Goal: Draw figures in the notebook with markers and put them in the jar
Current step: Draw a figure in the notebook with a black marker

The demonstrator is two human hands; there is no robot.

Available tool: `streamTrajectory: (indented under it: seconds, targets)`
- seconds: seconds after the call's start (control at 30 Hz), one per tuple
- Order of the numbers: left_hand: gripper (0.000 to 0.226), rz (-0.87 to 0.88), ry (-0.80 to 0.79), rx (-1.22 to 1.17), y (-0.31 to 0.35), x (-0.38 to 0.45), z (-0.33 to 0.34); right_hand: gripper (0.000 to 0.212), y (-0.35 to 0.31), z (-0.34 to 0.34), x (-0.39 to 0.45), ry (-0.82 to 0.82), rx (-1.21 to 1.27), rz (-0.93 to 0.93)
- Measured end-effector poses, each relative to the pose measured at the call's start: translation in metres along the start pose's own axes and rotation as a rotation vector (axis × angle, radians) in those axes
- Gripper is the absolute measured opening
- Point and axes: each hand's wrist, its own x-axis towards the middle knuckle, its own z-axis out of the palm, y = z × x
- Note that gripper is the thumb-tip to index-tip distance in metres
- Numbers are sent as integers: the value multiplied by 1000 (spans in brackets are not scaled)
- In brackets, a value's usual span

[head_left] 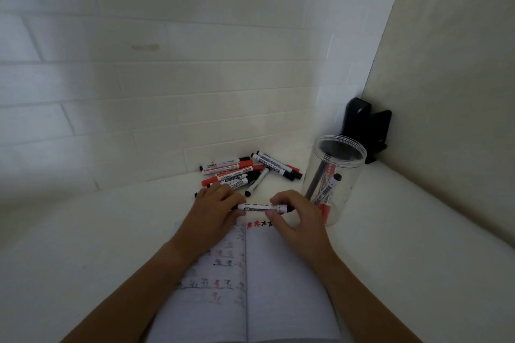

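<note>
An open notebook (pixel 278 273) lies on the white table in front of me, with small red and black figures along the top of its right page and on its left page. Both hands hold one white marker with a black cap (pixel 260 207) level above the notebook's top edge. My left hand (pixel 214 211) grips its left end; my right hand (pixel 295 220) pinches its right end at the black cap. A clear plastic jar (pixel 334 175) stands to the right with a few markers inside.
A heap of several red and black markers (pixel 245 172) lies by the tiled wall beyond my hands. A black object (pixel 365 131) sits in the corner behind the jar. A beige panel closes off the right side.
</note>
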Motion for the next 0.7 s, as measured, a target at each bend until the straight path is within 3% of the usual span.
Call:
streamTrajectory:
  seconds: [0.07, 0.17, 0.3, 0.43, 0.7]
  targets:
    - [28, 46, 1, -29, 4, 0, -3, 10, 5, 7, -1, -42, -213, -75]
    - [41, 137, -63, -76, 19, 0, -4, 21, 13, 19, -4, -98, -557, -237]
    - [44, 83, -127, -126, 33, -5, 2, 18, 15, 27, -5, -81, -682, -372]
    - [46, 12, -86, -112, 28, -5, 5, 20, 13, 28, -4, -38, -747, -397]
    - [54, 31, -88, -150, 25, -7, 7, 28, 11, 26, -7, -44, -815, -440]
